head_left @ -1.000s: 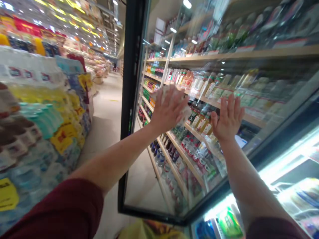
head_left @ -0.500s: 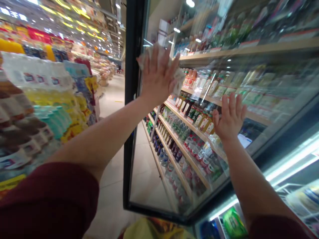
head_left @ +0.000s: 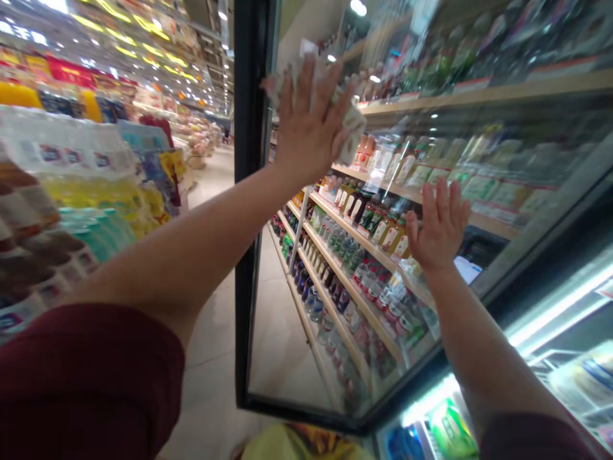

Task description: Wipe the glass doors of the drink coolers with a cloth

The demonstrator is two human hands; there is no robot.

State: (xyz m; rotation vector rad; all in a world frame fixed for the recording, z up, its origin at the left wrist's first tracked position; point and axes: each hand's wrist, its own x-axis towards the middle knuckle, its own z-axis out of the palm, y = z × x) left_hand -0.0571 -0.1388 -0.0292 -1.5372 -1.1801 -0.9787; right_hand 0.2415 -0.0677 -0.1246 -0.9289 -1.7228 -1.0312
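Fingers spread, the left hand (head_left: pixel 309 128) flattens a pale, rumpled cloth (head_left: pixel 354 128) on the smooth glass door (head_left: pixel 282 364) at twelve o'clock, near its straight black frame (head_left: pixel 251 83), the right hand (head_left: pixel 438 229) splays against it at three, open aisle floor (head_left: pixel 215 179) stretches towards ten, and a lit cooler (head_left: pixel 560 313) near four holds a glossy green pack (head_left: pixel 451 428).

The left hand (head_left: pixel 309 124) lies over a cloth (head_left: pixel 354 128) against the glass door (head_left: pixel 251 96), near its upper left edge, while the right hand (head_left: pixel 438 227) sits lower on the pane, nearer its right edge. Bottles (head_left: pixel 389 236) on shelves (head_left: pixel 354 292) show in the pane, between and below the hands. Left of the door, across the floor (head_left: pixel 211 358), stand stacked bottle packs (head_left: pixel 71 153); beyond its lower right edge is a cooler (head_left: pixel 565 305) with a package (head_left: pixel 450 428) inside.
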